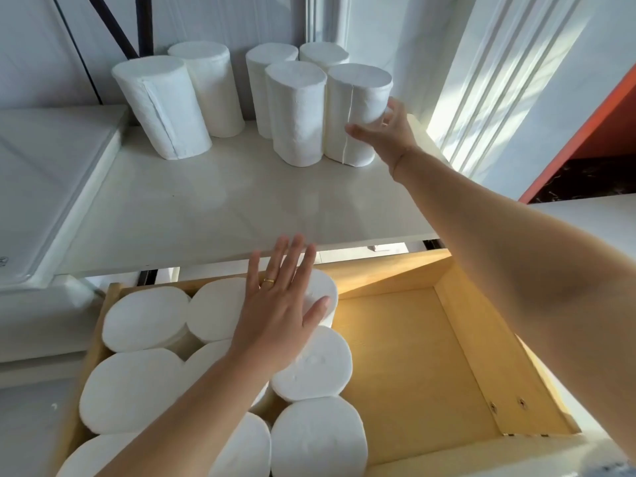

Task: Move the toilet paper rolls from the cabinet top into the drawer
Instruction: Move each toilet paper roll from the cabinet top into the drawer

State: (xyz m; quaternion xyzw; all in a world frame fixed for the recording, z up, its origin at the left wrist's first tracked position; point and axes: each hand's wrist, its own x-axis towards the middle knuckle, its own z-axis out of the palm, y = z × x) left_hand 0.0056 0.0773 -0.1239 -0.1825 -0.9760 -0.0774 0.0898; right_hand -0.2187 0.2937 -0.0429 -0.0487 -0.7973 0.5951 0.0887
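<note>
Several white toilet paper rolls stand upright at the back of the white cabinet top (206,208). My right hand (385,132) wraps around the right side of the front right roll (358,111), which stands on the top. Below, the open wooden drawer (413,356) holds several rolls standing on end in its left half. My left hand (278,315) lies flat with fingers spread on top of the drawer rolls (309,366), pressing on the back ones. A gold ring shows on one finger.
The right half of the drawer shows bare wood. A white padded surface (44,180) adjoins the cabinet top on the left. A sunlit white wall and an orange panel (585,132) are on the right. Black poles (113,25) lean behind the rolls.
</note>
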